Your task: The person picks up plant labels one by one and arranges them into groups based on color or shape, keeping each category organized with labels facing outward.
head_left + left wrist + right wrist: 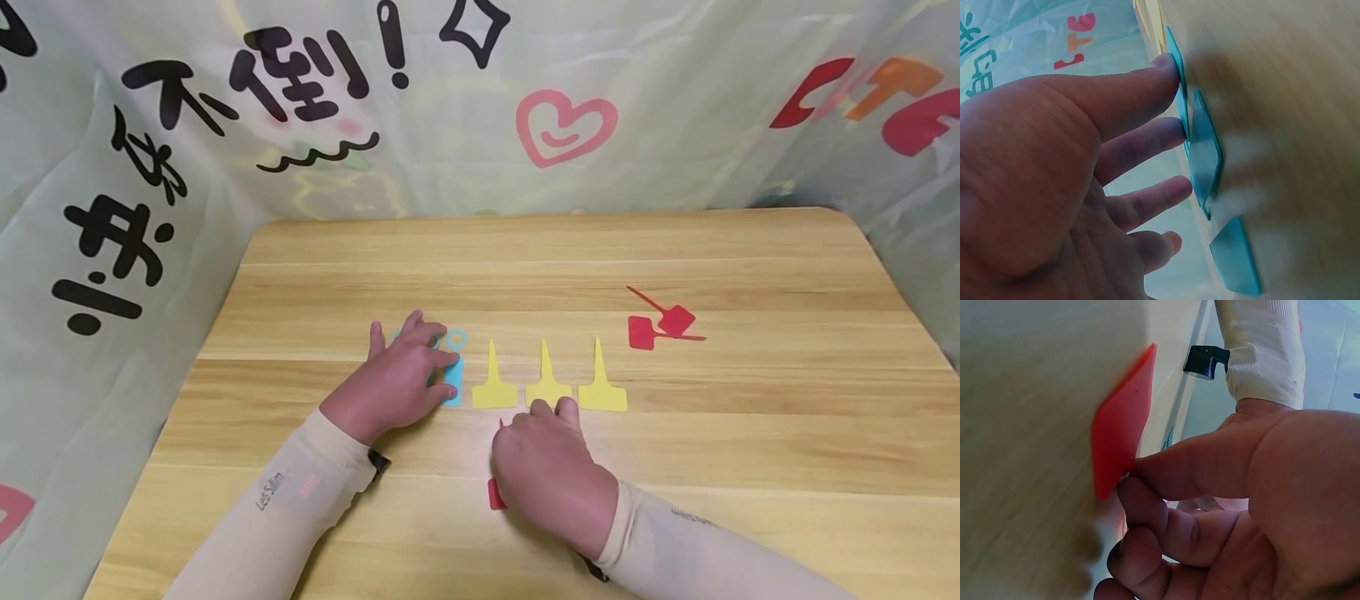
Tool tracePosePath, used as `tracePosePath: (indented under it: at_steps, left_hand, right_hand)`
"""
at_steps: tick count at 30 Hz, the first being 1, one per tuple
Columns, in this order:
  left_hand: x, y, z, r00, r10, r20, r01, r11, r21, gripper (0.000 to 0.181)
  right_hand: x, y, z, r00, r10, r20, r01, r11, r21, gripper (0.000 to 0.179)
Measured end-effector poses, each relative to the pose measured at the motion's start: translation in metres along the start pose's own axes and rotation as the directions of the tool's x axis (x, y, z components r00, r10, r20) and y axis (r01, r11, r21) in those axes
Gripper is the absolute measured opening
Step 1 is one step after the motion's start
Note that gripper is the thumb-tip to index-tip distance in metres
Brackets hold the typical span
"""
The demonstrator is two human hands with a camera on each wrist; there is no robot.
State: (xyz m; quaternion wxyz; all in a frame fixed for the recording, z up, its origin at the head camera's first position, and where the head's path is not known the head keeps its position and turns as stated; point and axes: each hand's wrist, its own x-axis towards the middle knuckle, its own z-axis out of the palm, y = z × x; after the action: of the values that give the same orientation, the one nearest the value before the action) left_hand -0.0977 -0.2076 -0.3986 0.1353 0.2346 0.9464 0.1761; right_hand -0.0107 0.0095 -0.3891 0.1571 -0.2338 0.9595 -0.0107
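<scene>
My left hand (397, 379) spreads over a row of blue tags with ring tops, its thumb and a fingertip touching the rightmost blue tag (454, 382). In the left wrist view, more blue tags, including one nearest the camera (1235, 257), lie flat on the table. My right hand (551, 471) pinches a red plant label (1124, 422) between thumb and curled index finger, just above or on the wood; the hand hides most of it in the head view. Beyond that hand stand the yellow T-shaped plant labels, left (494, 393), middle (546, 387) and right (602, 396), side by side.
Two more red plant labels, an upper one (677, 320) and a lower one (641, 332), lie crossed at the right. The wooden table (750, 442) ends at a printed cloth backdrop (660, 167) behind and on both sides.
</scene>
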Motion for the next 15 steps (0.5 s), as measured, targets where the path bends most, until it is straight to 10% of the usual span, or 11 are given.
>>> tracePosePath:
  at_steps: [15]
  left_hand:
    - [-0.0001, -0.0007, -0.0001, 1.000, -0.013, 0.004, 0.013, 1.000, -0.007, 0.042]
  right_hand:
    - [-0.0048, 0.0029, -0.0070, 1.000, -0.018, 0.009, 0.018, 1.000, 0.009, 0.038]
